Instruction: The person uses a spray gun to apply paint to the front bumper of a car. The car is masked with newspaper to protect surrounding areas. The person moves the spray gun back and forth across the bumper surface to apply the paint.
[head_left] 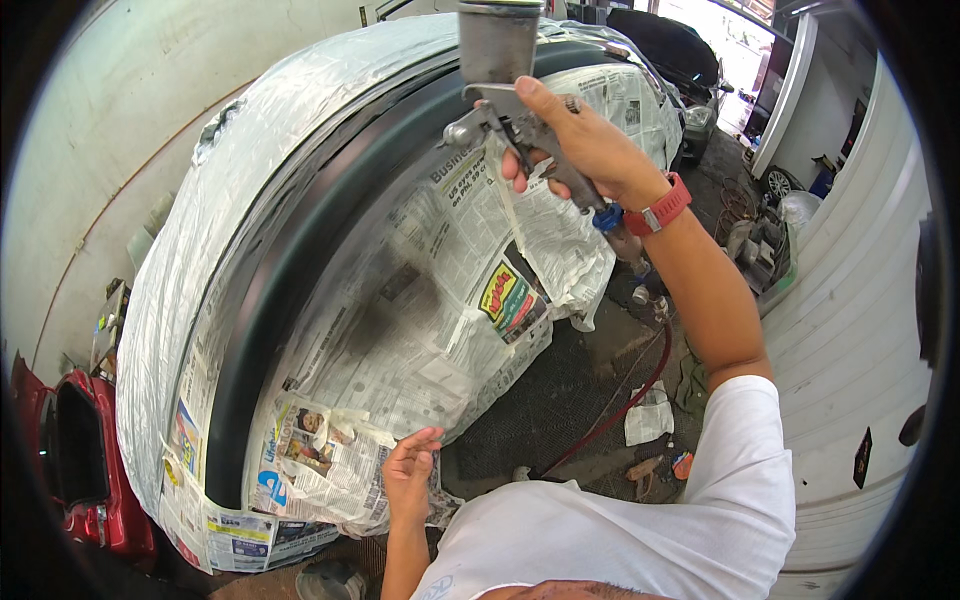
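You held the spray gun (520,125) in your right hand (585,150), fingers clenched, over the exposed dark panel strip (300,260); left hand (408,475), fingers loose, touched the newspaper masking (400,330). The coating pass appeared under way; the next stroke called for steady travel.

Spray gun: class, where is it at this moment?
In the head view, the spray gun is top centre, gripped in the right hand above the dark car panel masked with newspaper.

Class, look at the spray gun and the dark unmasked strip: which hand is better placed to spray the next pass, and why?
Right. The right hand already grips the spray gun above the dark strip; the left hand rests low on the newspaper masking, empty.
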